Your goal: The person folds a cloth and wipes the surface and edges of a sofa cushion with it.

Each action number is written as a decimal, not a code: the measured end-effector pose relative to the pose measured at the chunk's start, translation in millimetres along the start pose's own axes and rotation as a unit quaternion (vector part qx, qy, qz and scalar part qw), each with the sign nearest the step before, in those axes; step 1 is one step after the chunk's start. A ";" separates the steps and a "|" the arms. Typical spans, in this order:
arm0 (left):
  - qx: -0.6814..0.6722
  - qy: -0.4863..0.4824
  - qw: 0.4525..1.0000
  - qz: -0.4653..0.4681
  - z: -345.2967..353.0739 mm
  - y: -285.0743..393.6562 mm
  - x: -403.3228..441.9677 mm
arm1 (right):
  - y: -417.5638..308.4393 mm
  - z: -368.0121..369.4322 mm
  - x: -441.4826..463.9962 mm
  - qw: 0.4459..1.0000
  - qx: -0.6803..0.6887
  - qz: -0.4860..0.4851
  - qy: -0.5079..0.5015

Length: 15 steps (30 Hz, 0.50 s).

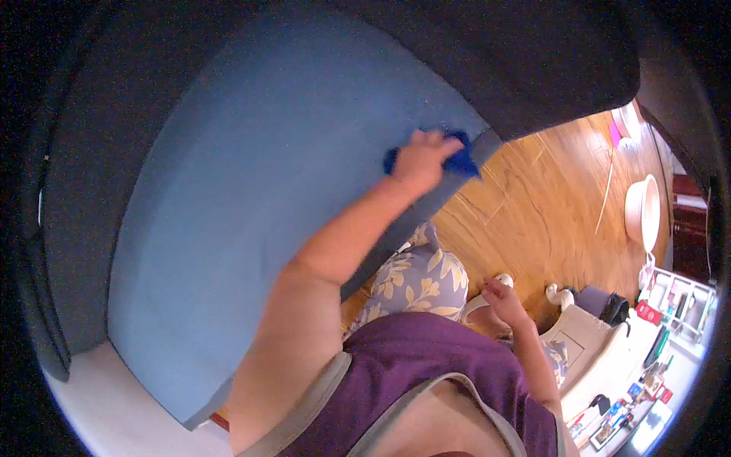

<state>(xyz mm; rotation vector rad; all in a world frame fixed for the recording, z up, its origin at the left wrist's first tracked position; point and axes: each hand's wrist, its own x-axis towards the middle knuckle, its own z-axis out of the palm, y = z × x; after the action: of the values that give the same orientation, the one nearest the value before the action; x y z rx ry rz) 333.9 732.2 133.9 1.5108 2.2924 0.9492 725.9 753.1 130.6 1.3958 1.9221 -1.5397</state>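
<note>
My left hand (421,161) reaches out over a wide light-blue sofa seat (251,167), near its right-hand edge. Bunched under its fingers is a dark blue cloth (461,158), which lies against the seat surface; the hand is slightly blurred. My right hand (503,302) hangs low at my side above the floor, fingers loosely curled, with nothing visible in it. Beneath my arms show my purple top (426,346) and my knee in floral-patterned cloth (422,282).
Dark grey sofa backs and arms (548,61) surround the seat. Wooden flooring (525,198) runs along its right side. A pale basin (642,211) stands at the far right. Behind me is a white cabinet (582,343) with a cluttered top holding several small items.
</note>
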 end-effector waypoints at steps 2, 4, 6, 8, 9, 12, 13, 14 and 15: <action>-0.010 -0.016 1.000 0.022 -18.2 15.5 -12.8 | -38.3 -10.7 -12.6 1.000 -0.020 -0.004 -0.002; 0.028 0.070 0.996 -0.052 -59.7 -11.1 -20.5 | -49.6 -11.3 -18.3 0.999 -0.034 -0.003 0.002; 0.057 0.203 0.976 -0.060 -121.2 -84.2 -30.8 | -32.5 -17.4 -15.5 0.999 0.012 -0.026 0.018; 0.152 0.270 0.945 -0.107 -191.7 -159.0 -60.6 | -6.7 -11.1 -5.3 0.998 -0.011 -0.040 0.043; 0.212 0.312 0.918 -0.126 -216.9 -215.7 -82.1 | -2.2 -6.8 -4.7 0.999 0.006 -0.021 0.038; 0.240 0.322 0.823 -0.402 -275.0 -326.4 -146.8 | -19.7 11.1 -9.9 1.000 0.012 0.009 0.012; 0.241 0.320 0.823 -0.403 -281.3 -327.3 -149.8 | -27.0 14.6 -11.5 1.000 -0.003 0.016 -0.004; 0.178 0.339 0.805 -0.454 -287.0 -328.3 -151.8 | -20.6 16.5 -8.8 1.000 -0.003 0.017 -0.006; 0.114 0.355 0.780 -0.502 -291.7 -331.8 -156.6 | -6.6 19.3 -4.0 1.000 0.006 0.006 -0.001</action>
<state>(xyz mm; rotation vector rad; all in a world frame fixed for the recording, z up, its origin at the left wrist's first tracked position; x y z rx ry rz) 7.7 395.7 123.4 -0.3057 3.1488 0.9553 716.4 734.7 130.1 1.4090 1.9026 -1.5485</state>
